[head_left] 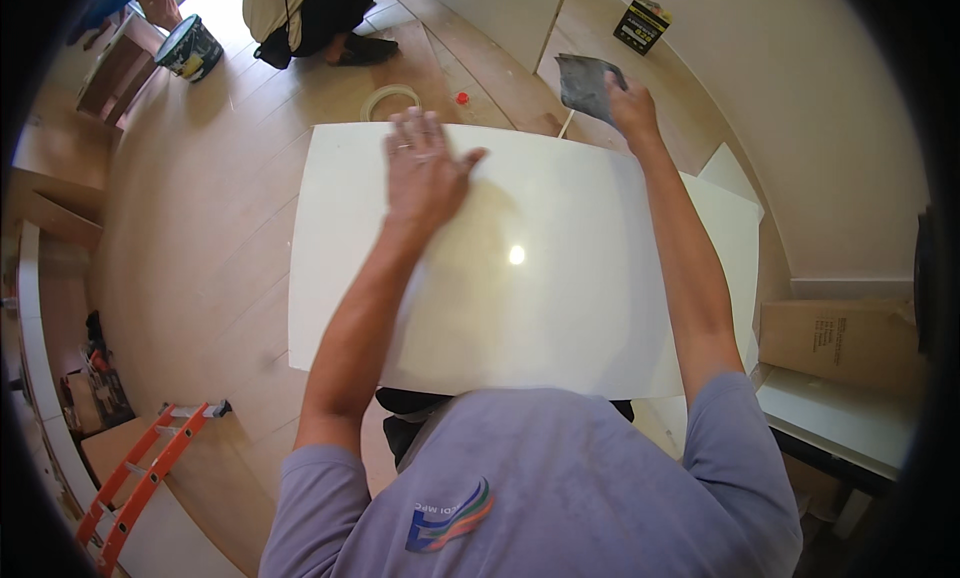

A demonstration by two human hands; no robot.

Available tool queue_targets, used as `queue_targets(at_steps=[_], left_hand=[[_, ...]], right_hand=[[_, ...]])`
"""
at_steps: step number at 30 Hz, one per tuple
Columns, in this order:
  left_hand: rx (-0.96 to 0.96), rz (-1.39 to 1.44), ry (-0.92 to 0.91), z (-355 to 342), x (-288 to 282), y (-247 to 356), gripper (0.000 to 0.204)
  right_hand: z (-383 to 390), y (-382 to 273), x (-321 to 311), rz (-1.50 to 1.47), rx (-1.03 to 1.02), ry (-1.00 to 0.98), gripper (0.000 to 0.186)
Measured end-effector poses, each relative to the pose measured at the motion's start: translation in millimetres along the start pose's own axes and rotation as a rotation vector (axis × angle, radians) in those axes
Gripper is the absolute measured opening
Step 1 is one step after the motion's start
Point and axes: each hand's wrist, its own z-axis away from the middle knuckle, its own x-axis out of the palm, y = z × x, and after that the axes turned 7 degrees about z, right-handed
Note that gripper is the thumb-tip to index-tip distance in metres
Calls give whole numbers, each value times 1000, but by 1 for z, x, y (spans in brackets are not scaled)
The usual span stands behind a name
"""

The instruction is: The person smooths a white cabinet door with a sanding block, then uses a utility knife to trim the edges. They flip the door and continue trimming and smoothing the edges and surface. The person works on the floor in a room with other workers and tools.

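A large glossy white panel [570, 208] lies flat in front of me, with a lamp's reflection in its middle. My left hand [428, 173] rests on the panel near its far edge, fingers spread and slightly blurred. Beyond the panel's far right corner, my right hand [633, 108] grips a dark grey, limp-looking sheet [585, 86] by its right side. Whether this sheet is cloth or sandpaper I cannot tell. Past the far edge, a pale coiled ring [378, 102] and a small red cap [462, 99] lie on the floor.
Another person [310, 18] crouches far ahead, near a paint-smeared bucket [190, 50]. A white board [500, 13] and a dark box [641, 25] stand at the far right. An orange ladder [145, 478] lies at lower left. To the right are a cardboard box [835, 343] and the wall.
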Motion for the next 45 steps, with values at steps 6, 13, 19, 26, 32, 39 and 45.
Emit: queue_targets(at_steps=[6,13,19,26,32,39,45], left_hand=[[173,41,-71,10,28,120,94],[691,756,-621,27,-64,96,68],[138,1181,208,71,-197,-172,50],[-435,448,-464,185,61,-379,38],[-271,447,-635,211,230,-315,36],[-639,804,-652,171,296,-249,63],[-922,1094,-446,179,236,-241,69]], right_hand=[[4,51,3,-144,126,-45,45],[-72,124,15,-139,229,-339,61],[-67,148,-5,-152,221,-656,50],[-42,226,-77,182,172,-702,44],[1,172,-81,264,197,-669,40],[30,178,-97,595,47,-403,33],[22,143,-117,412,28,-101,36]])
